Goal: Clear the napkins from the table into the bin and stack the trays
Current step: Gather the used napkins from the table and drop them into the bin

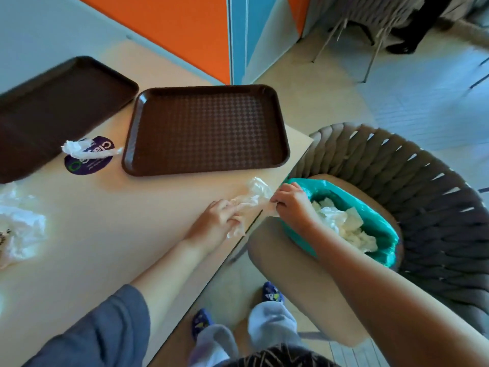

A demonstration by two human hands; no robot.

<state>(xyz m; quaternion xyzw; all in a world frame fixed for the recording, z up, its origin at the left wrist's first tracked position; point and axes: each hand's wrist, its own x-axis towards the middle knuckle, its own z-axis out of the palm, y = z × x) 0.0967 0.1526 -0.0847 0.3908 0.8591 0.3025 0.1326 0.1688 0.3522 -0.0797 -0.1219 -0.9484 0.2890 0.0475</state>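
Gripping one crumpled napkin (254,194) at the table (105,234) edge, frame centre: your left hand (219,218) curls round its near end, your right hand (288,202) pinches the far end. Bin (381,229) just right, napkins inside. Two trays (206,131) unstacked, upper left. Another napkin (79,149) sits between them; more crumpled ones (21,223) at left edge.

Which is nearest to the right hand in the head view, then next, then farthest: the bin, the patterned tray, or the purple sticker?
From the right hand:
1. The bin, right beside it, at the table's right edge.
2. The patterned tray, up and left on the table.
3. The purple sticker, farther left, partly under a napkin.
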